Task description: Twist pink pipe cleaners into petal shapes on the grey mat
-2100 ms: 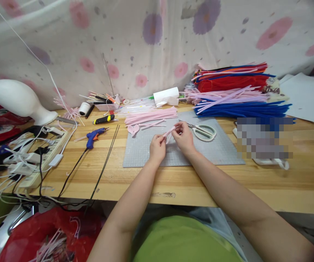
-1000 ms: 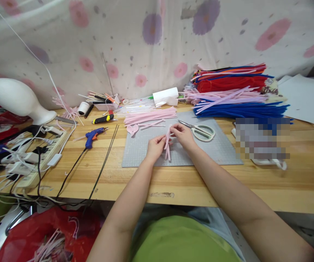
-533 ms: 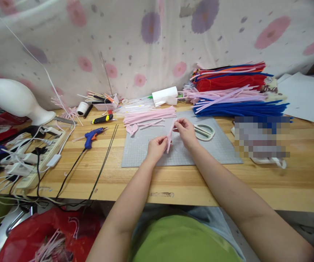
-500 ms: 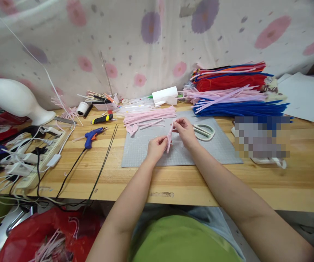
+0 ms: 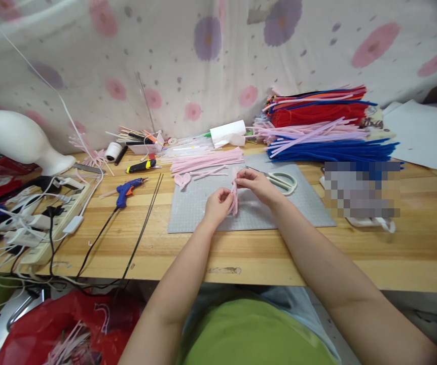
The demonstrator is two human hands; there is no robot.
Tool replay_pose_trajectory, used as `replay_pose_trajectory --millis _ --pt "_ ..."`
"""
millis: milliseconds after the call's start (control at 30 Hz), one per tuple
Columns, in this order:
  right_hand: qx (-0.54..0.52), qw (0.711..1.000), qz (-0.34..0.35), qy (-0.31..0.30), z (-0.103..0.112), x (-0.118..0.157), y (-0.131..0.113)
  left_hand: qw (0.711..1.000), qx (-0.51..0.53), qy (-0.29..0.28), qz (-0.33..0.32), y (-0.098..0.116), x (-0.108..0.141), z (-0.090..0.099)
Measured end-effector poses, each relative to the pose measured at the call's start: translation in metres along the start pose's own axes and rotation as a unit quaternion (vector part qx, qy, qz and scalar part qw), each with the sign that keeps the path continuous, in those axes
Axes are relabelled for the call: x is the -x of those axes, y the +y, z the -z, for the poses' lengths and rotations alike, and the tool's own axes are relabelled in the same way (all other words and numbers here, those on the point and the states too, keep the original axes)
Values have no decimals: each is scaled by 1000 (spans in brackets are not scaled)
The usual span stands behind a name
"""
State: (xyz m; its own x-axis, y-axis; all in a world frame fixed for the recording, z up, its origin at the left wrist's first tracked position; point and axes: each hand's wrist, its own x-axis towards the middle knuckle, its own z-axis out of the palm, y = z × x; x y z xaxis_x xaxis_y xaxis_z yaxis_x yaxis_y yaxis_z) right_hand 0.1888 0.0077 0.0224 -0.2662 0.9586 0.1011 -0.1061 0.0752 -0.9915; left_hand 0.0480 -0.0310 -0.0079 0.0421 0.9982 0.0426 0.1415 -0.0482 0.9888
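My left hand [image 5: 219, 207] pinches a small bundle of pale pink pipe cleaners [image 5: 234, 204], held upright above the grey cutting mat [image 5: 188, 215]. From the other side, the fingers of my right hand [image 5: 254, 183] close on the same bundle, higher up. How the strands are joined is too small to tell. Scissors with pale handles [image 5: 285, 183] lie on the mat just behind my right hand. A finished pink pipe-cleaner piece shaped like petals [image 5: 182, 181] and a row of loose pink pipe cleaners [image 5: 207, 161] lie at the mat's back left.
A blue glue gun [image 5: 128, 192], two thin dark rods [image 5: 145, 223] and a yellow-black cutter [image 5: 141, 166] lie to the left. Beyond them sits a power strip [image 5: 62, 218] with tangled cables. Red, pink and blue pipe-cleaner stacks [image 5: 332, 150] stand back right. A red bag [image 5: 66, 324] hangs below the table edge.
My right hand has shifted slightly down and left along the pink bundle. The bundle now stands more upright, and its strands look more spread. My left hand stays nearly in place.
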Motion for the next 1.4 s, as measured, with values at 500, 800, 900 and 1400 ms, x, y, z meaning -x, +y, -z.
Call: replay_pose_trajectory --millis 500,800,900,1400 --pt "44 997 -4 63 -2 -6 6 996 75 -20 33 0 -1 -2" --pt "53 982 40 174 -15 -11 11 1000 26 8 5 -3 -1 -2" --pt "91 975 52 196 -16 -11 12 999 -20 31 -6 -2 -2 -1" --pt "100 990 27 96 -29 -2 4 977 195 -30 76 12 -4 4"
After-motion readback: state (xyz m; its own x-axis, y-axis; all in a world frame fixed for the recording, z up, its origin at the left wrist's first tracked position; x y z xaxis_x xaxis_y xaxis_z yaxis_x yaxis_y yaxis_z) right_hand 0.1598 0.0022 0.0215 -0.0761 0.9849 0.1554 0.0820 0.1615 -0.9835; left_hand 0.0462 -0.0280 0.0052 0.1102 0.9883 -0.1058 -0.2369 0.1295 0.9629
